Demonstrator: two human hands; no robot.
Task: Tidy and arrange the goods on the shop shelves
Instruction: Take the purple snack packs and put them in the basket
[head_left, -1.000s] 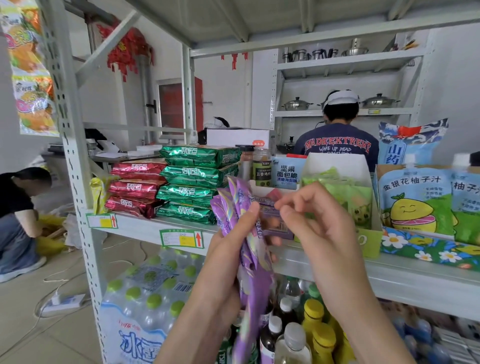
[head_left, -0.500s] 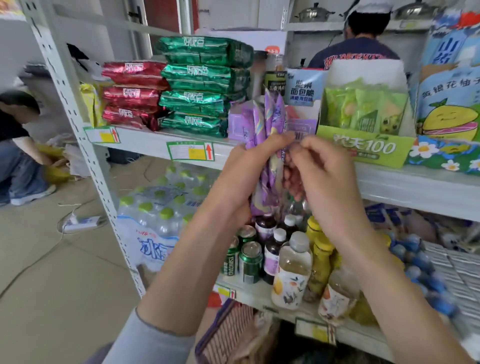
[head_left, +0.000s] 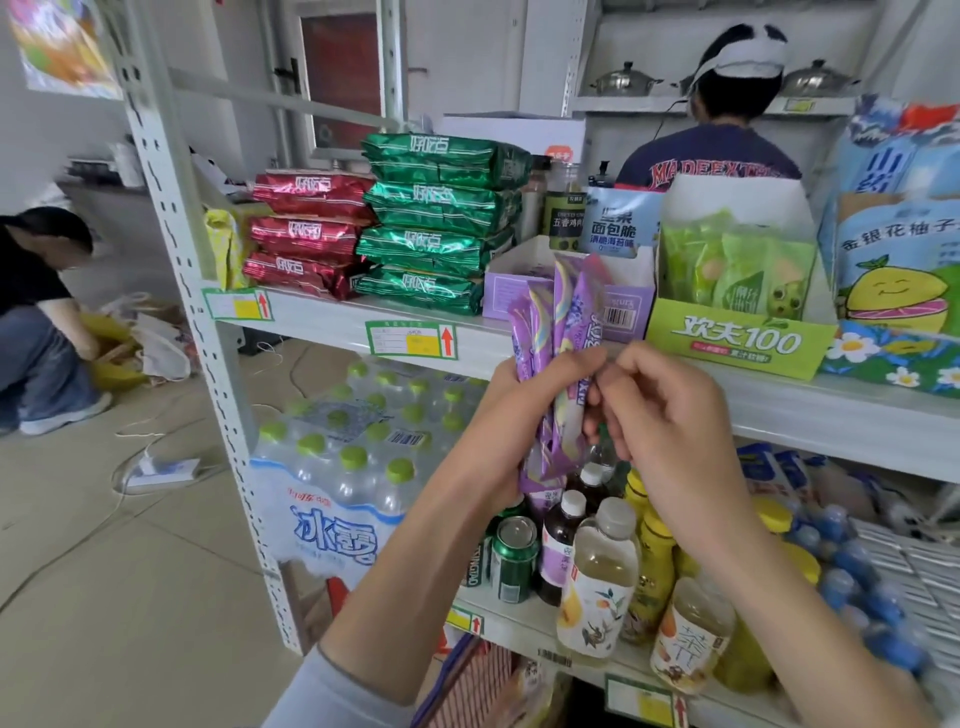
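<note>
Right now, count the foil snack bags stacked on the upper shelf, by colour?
Red foil bags: 3
Green foil bags: 4
Total: 7

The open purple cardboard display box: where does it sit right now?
The purple cardboard display box sits on the upper shelf, between the stack of green foil packets on its left and the green snack display carton on its right.
</note>
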